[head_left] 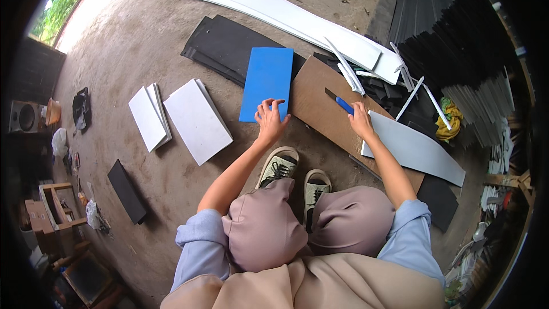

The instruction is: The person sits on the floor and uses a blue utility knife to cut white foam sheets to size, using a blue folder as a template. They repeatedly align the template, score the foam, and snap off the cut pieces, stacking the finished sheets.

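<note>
Head view: left hand [270,119] flat on blue sheet [267,82], right hand [360,119] grips blue-handled knife [339,102] beside it

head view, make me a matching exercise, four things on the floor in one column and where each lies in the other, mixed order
Things:
1. blue sheet
2. utility knife
3. brown board
4. small black panel

Places:
A. in the right hand
B. alone on the concrete, far to the person's left
C. under the left hand fingertips
D. beneath the grey sheet, in front of the shoes

Pairs: 1-C, 2-A, 3-D, 4-B
</note>
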A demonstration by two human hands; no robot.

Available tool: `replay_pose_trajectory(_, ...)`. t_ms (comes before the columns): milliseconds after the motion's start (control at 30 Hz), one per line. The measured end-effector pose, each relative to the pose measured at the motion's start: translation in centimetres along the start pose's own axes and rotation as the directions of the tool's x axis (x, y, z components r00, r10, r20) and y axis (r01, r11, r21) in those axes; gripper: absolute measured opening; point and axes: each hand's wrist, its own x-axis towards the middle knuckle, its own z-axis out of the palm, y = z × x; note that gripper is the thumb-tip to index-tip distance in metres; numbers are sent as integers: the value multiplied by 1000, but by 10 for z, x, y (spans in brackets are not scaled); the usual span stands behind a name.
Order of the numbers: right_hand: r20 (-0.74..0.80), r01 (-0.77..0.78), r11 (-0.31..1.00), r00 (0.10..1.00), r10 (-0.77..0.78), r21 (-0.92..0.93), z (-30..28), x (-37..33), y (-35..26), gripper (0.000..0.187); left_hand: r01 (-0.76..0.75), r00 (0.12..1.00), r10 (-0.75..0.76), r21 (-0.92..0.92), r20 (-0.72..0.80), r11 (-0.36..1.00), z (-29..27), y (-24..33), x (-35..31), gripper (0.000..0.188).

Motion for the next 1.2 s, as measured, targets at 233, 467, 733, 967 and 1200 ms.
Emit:
replay_pose_trajectory(233,-109,58,988,991,-73,-140,22,-11,-5,43,-60,998,61,70,-15,996,27,17,7,41)
replay_pose_trajectory(467,-441,-156,929,845,301,336,1,-62,20,28,-176,965,221,-279,142,944,61,60,35,27)
replay_pose_trajectory(733,-199,-591,478,475,857,650,14,-171,103,25,-51,780,326,-466,534,883,167,143,-6,31)
replay_pose_trajectory(967,-74,-525,329,448,891,785,13,-182,96,29,336,780,-35,-371,625,865,197,170,-11,37)
replay_pose_trajectory(1200,-258,-565,515,473,842,645,-20,-164,72,26,435,817,-35,-576,575,692,190,202,-16,36)
